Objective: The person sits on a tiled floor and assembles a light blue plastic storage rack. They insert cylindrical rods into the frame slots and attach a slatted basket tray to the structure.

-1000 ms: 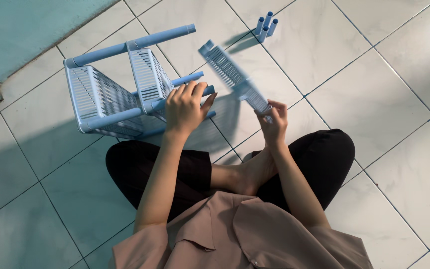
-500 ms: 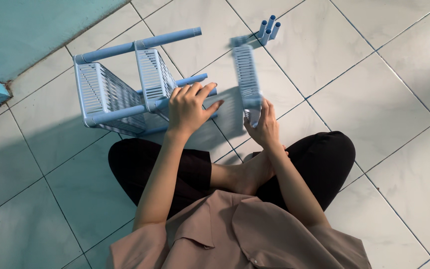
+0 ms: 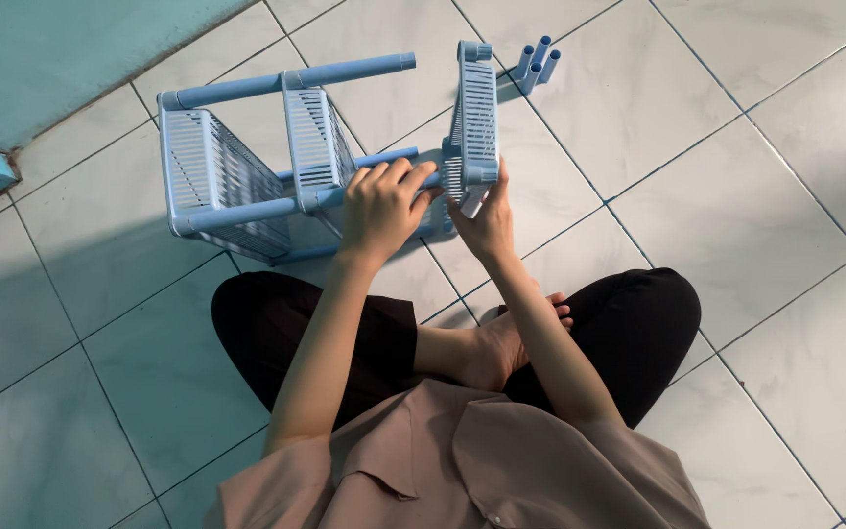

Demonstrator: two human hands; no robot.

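Left hand (image 3: 381,204) clamped round a pole of the blue rack (image 3: 247,176) lying sideways on the floor; right hand (image 3: 487,220) gripping the loose shelf tray (image 3: 477,118), upright just beyond, long axis pointing away.

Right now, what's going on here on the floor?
A person sits cross-legged on the tiled floor with a light blue plastic rack lying on its side. The left hand grips one of the rack's poles, while the right hand holds a slatted shelf tray upright against the pole ends. A few loose short tubes lie beyond it.
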